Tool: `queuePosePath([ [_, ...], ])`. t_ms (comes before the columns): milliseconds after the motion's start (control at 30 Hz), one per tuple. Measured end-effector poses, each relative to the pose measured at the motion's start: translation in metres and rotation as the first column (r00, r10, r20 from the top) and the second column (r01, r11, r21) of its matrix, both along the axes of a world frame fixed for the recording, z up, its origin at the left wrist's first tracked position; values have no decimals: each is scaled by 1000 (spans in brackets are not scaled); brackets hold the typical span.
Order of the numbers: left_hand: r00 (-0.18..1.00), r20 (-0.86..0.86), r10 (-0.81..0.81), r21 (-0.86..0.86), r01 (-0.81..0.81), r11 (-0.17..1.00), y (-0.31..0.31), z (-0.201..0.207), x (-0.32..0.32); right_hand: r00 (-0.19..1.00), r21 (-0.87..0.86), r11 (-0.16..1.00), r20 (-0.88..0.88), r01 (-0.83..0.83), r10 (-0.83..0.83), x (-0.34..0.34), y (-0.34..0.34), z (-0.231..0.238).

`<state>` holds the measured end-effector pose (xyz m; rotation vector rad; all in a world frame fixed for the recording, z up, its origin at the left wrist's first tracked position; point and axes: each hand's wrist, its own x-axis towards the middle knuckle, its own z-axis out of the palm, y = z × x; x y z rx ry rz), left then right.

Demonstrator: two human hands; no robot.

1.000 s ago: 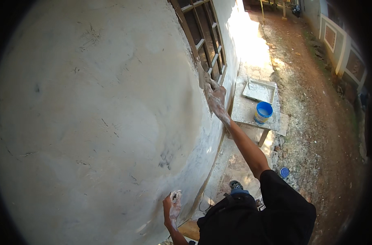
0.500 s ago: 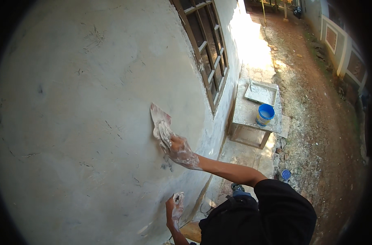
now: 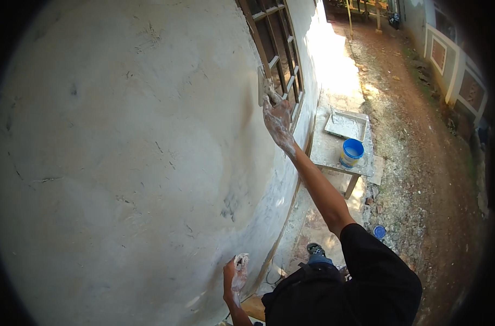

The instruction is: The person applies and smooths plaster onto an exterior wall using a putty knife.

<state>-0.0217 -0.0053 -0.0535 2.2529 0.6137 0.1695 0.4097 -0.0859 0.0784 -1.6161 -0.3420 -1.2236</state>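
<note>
My right hand (image 3: 279,122), smeared with white paste, is closed round a putty knife (image 3: 261,87). The knife's flat, paste-coated blade lies against the wall (image 3: 166,136) right at the left edge of the window frame (image 3: 276,60). Most of its handle is hidden by my fingers. Low down by the wall, my left hand (image 3: 236,277) is curled and also coated with white paste. Something whitish shows at its fingers, too small to make out. The wall is grey-white plaster with scratches, small cracks and a dark smudge near the middle.
Right of the wall stands a low, splattered table (image 3: 329,155). On it are a white tray (image 3: 346,126) of white paste and a blue-rimmed bucket (image 3: 352,152). A blue lid or can (image 3: 379,232) sits on the ground. A dirt path (image 3: 416,179) runs along the right.
My right hand has moved the putty knife up and right, from the middle of the wall to the window frame. The left hand has hardly moved.
</note>
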Motion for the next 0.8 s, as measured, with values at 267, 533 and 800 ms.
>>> queuePosePath([
  [267,999,44,12,2,-12,1000,1,0,-2,729,-528,620,1,-581,684,-198,43,-32],
  [533,997,72,14,-15,-13,1000,3,1,21,688,101,725,-248,-682,682,-167,-38,-15],
  [800,999,-42,28,-32,-29,999,-3,5,39,838,81,985,-519,-151,171,82,-24,-68],
])
